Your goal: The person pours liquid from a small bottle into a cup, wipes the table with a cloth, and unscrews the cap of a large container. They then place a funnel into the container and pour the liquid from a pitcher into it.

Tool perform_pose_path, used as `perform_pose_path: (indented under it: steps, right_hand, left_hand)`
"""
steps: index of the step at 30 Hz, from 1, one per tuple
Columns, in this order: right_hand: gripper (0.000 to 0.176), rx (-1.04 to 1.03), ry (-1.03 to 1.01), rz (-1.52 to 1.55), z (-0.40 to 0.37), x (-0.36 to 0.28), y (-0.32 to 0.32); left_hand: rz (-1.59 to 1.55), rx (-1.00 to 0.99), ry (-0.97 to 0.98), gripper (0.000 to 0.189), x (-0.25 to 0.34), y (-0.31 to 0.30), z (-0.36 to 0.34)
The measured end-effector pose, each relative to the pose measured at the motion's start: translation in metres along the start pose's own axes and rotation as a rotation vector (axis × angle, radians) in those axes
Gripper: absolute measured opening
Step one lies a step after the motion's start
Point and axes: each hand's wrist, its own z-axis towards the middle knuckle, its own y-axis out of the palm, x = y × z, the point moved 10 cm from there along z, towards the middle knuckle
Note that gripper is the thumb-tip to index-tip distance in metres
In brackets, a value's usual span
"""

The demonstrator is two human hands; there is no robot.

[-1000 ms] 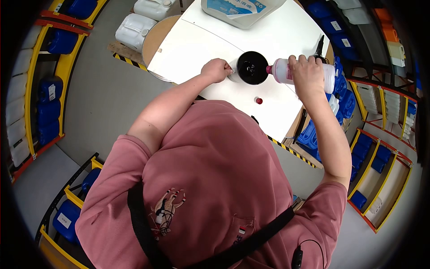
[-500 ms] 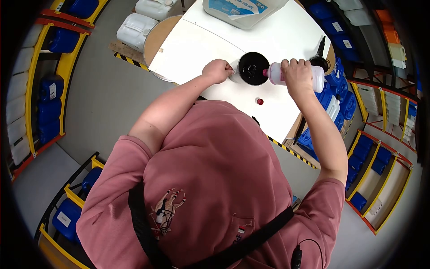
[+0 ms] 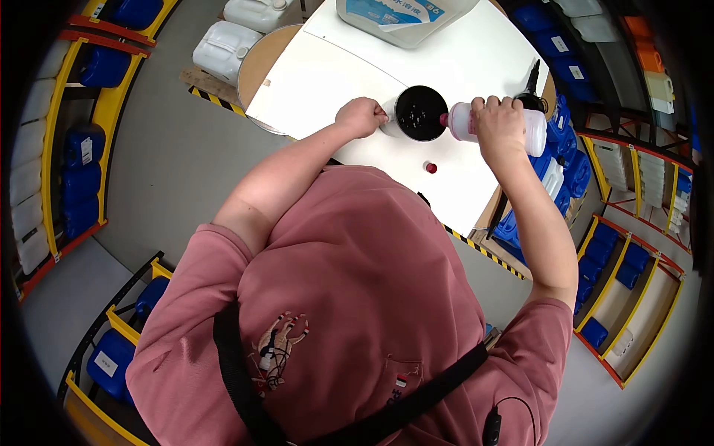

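White tabletop (image 3: 342, 89), grey floor (image 3: 171, 156), yellow-framed shelving (image 3: 123, 82), blue jugs (image 3: 82, 182)

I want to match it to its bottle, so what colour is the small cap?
Red, in the head view.

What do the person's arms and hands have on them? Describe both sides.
The left hand and right hand are bare, without gloves. The left sleeve and right sleeve are short, loose, dusty pink and plain. No watch or bracelet shows.
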Motion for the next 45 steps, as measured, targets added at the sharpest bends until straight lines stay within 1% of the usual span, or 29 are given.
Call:
perform_pose_path:
  steps: [16, 18, 27, 35, 45]
  right_hand:
    - [0.044, -0.029, -0.001, 0.020, -0.011, 0.007, -0.016]
    - [0.045, -0.041, -0.001, 0.022, -0.011, 0.007, -0.015]
    - [0.046, -0.065, 0.001, 0.025, -0.013, 0.009, -0.012]
    - [0.049, -0.020, 0.017, 0.060, -0.014, 0.011, -0.013]
    - [0.047, 0.020, -0.021, 0.113, -0.013, 0.000, -0.006]
  left_hand:
    - [0.001, 0.011, 0.001, 0.026, 0.000, 0.001, 0.000]
    - [0.008, 0.003, 0.006, 0.029, 0.000, 0.001, 0.000]
    - [0.013, 0.001, -0.004, 0.026, 0.001, 0.000, -0.002]
    - [0.013, 0.005, 0.003, 0.026, 0.000, 0.002, 0.000]
    - [0.026, 0.001, 0.011, 0.026, 0.001, 0.001, 0.000]
